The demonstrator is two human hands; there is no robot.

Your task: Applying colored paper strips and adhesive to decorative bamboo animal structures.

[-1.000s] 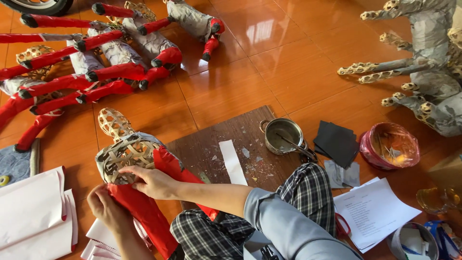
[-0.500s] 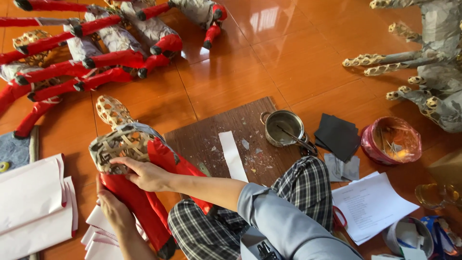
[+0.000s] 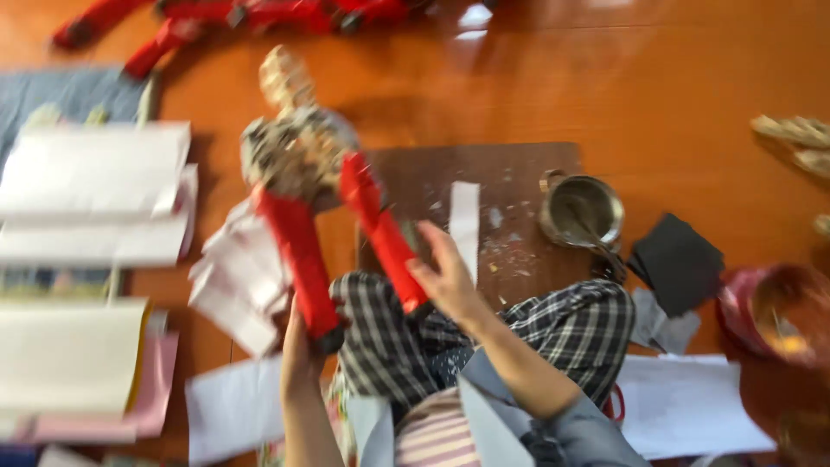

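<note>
I hold a papier-mâché figure [image 3: 298, 156] with a grey speckled body and two red legs, upright over my lap; the view is blurred. My left hand [image 3: 298, 355] grips the lower end of the left red leg [image 3: 294, 251]. The fingers of my right hand [image 3: 448, 278] close on the lower end of the right red leg [image 3: 380, 229]. My checked trouser knee [image 3: 406, 337] lies right under both legs.
A brown board [image 3: 519, 186] on the orange floor carries a white paper strip [image 3: 464, 220]; beside it stand a metal pot [image 3: 581, 210], black paper pieces [image 3: 676, 259] and a red bowl [image 3: 769, 316]. White paper stacks [image 3: 95, 190] lie left, more red-legged figures [image 3: 251, 13] at the top.
The figure has been raised and turned upright. My right hand slid from its body down to the right leg's end; my left hand stayed on the left leg. The view shifted closer.
</note>
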